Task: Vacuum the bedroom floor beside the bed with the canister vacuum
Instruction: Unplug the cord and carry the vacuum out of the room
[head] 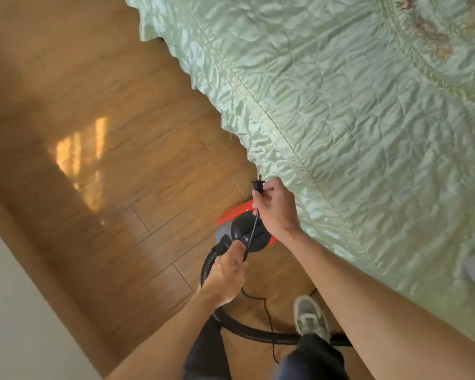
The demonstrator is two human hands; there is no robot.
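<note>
A red and black canister vacuum [244,229] stands on the wooden floor [121,160] right beside the bed [354,105]. My right hand [277,209] pinches the black plug [259,185] at the end of the power cord, held above the vacuum with its prongs pointing away from me. My left hand [226,272] is closed around the cord [251,234] lower down, just in front of the canister. The slack cord trails down to the floor by my feet. The black ribbed hose [247,331] curves from the canister round behind my legs.
A pale green quilted bedspread covers the bed and hangs along its edge at the right. My shoe [310,316] stands near the hose. A white wall [17,311] runs along the lower left. Sunlight patches lie on the floor at the left.
</note>
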